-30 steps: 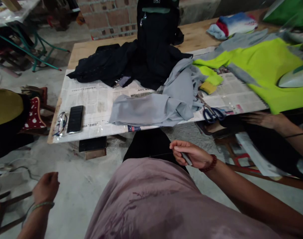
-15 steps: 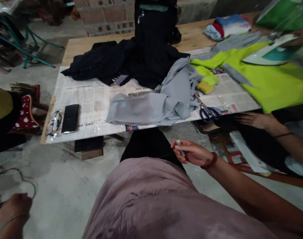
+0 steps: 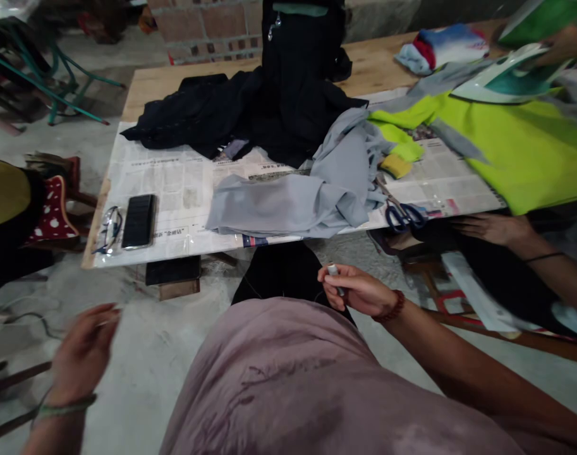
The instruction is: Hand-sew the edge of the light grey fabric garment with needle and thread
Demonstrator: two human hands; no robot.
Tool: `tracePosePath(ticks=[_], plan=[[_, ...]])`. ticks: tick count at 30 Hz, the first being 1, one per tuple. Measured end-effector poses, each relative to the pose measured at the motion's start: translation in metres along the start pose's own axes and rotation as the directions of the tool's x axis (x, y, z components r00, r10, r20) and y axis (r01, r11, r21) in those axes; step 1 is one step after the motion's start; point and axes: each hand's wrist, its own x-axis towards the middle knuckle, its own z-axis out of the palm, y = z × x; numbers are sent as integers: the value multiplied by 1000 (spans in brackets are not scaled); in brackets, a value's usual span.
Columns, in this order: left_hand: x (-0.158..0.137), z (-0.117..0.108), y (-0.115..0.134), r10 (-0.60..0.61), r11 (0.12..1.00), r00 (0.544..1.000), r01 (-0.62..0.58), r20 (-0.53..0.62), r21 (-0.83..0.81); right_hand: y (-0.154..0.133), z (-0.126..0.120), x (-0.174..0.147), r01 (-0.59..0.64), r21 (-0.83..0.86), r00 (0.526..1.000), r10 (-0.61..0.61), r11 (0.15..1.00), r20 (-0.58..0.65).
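My right hand (image 3: 357,291), in front of my lap just below the table edge, is closed round a small white cylinder (image 3: 333,270) that looks like a thread spool. Off to the left, over the floor, my left hand (image 3: 86,344) is raised and blurred by motion. Its fingertips are pinched together, and whatever is between them is too small to make out. Closest on the table are a crumpled grey cloth (image 3: 269,205) and dark-blue-handled scissors (image 3: 404,216), both apart from my hands.
Newspaper (image 3: 184,183) covers the table, which carries a phone (image 3: 139,221), glasses (image 3: 110,230), dark clothes (image 3: 198,117) and a yellow-green garment (image 3: 534,145). At right, another person's hand holds an iron (image 3: 506,79); a person's hand (image 3: 497,229) rests below the edge.
My left hand has risen and moved right from the lower left corner. My right hand, still holding the white cylinder, has shifted slightly left. The iron has moved up and left over the garment.
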Motion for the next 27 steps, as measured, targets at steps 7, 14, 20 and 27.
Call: tracePosePath(ticks=[7,14,20,27], plan=[[17,73,177,333,773,765,114,551,-624,-7,40,10,141,25,989,-143,990,49],[18,139,225,419,628,465,471,779,-619,-10,43,-5,224,33,973,-226,974,48],[20,128,202,323,570,500,575,804,-586,-5,29,-5,178,215,979,-194,960,55],[21,108,156,176,401,662,628,729,-667,0,20,-2,155,246,983,-174,957,56]])
